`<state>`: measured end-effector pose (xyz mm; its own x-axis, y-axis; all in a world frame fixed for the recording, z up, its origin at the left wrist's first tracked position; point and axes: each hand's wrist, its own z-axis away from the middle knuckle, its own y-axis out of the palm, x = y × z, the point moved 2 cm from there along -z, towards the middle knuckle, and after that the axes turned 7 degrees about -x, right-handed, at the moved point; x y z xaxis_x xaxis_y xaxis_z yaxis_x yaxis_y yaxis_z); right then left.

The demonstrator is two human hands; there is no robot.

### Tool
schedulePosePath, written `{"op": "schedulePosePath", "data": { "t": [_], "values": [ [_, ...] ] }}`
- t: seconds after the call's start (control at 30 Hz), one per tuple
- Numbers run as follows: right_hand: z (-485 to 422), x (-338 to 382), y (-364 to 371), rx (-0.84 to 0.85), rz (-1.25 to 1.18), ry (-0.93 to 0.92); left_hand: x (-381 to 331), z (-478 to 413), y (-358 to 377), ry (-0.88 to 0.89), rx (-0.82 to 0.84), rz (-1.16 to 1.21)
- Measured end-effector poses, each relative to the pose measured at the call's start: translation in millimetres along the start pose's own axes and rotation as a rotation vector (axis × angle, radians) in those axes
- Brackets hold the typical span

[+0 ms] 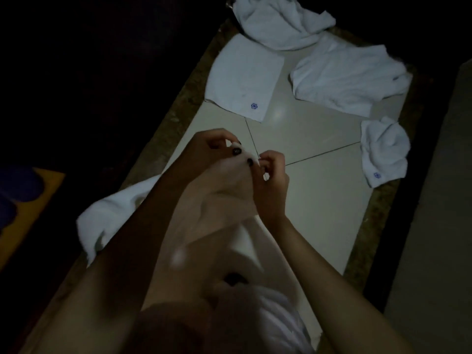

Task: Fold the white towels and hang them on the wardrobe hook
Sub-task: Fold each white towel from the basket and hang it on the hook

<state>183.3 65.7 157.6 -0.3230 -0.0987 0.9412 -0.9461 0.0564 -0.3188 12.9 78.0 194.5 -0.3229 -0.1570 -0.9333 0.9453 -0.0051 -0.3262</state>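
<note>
Left hand, right hand on towel

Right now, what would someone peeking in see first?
Probably the two hands in the middle: the left hand and right hand pinch the top edge of a white towel that hangs down between the arms. Next, the folded towel with a blue flower mark, lying flat on the floor tiles beyond, with crumpled towels near it.

Reaching both bare forearms forward and inward, hands nearly meeting. Pinching the top edge of the white towel with the left hand, fingers curled, dark-painted nails showing. Gripping the same edge just beside it with the right hand, fingers bent.
</note>
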Motion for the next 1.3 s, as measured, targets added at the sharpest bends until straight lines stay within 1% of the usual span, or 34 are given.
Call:
{"op": "schedulePosePath", "data": {
  "t": [0.07, 0.13, 0.17, 0.27, 0.4, 0.43, 0.5, 0.57, 0.67, 0.73, 0.8, 0.9, 0.97, 1.1, 1.2, 1.23, 1.3],
  "values": [
    [-9.1, 63.4, -9.4, 0.047, -0.064, 0.051, -53.3, 16.2, -27.3, -0.044, -0.169, 0.061],
    [-21.8, 131.4, -19.8, 0.1, -0.064, 0.026, -113.1, 34.5, -54.6, -0.084, -0.308, 0.158],
    [-28.6, 167.3, -26.0, 0.118, -0.069, -0.006, -146.5, 43.9, -69.4, -0.072, -0.35, 0.191],
    [-48.8, 285.0, -48.7, 0.146, -0.079, -0.16, -250.8, 69.0, -125.0, 0.014, -0.443, 0.197],
    [-70.0, 440.7, -79.8, 0.195, -0.087, -0.468, -387.1, 108.0, -201.1, 0.117, -0.563, 0.26],
    [-73.6, 474.1, -87.0, 0.22, -0.072, -0.514, -418.8, 118.8, -216.8, 0.142, -0.591, 0.261],
    [-79.2, 533.3, -101.4, 0.291, -0.048, -0.552, -480.5, 138.0, -247.1, 0.207, -0.643, 0.273],
    [-82.6, 579.9, -116.4, 0.378, -0.002, -0.538, -537.6, 155.3, -275.3, 0.287, -0.696, 0.298],
    [-86.5, 633.0, -136.2, 0.42, 0.107, -0.521, -619.7, 177.6, -313.5, 0.394, -0.768, 0.319],
    [-88.1, 663.3, -147.6, 0.373, 0.136, -0.504, -668.0, 191.5, -332.6, 0.463, -0.794, 0.284],
    [-90.1, 690.1, -157.3, 0.311, 0.115, -0.516, -705.4, 204.1, -349.0, 0.518, -0.839, 0.262],
    [-99.4, 716.4, -171.9, 0.294, 0.111, -0.531, -745.7, 222.7, -370.9, 0.578, -0.934, 0.264],
    [-109.7, 719.5, -181.4, 0.285, 0.132, -0.509, -765.6, 234.4, -380.0, 0.614, -0.997, 0.226],
    [-127.8, 716.4, -194.7, 0.193, 0.083, -0.399, -782.6, 252.9, -388.9, 0.658, -1.091, 0.135],
    [-141.7, 733.2, -200.0, 0.14, 0.065, -0.479, -779.9, 267.5, -395.5, 0.625, -1.179, 0.068],
    [-147.8, 740.6, -200.9, 0.15, 0.084, -0.524, -778.0, 273.2, -398.7, 0.61, -1.213, 0.061],
    [-163.0, 755.2, -200.3, 0.23, 0.127, -0.628, -774.0, 286.2, -405.6, 0.577, -1.286, 0.054]
  ]
}}
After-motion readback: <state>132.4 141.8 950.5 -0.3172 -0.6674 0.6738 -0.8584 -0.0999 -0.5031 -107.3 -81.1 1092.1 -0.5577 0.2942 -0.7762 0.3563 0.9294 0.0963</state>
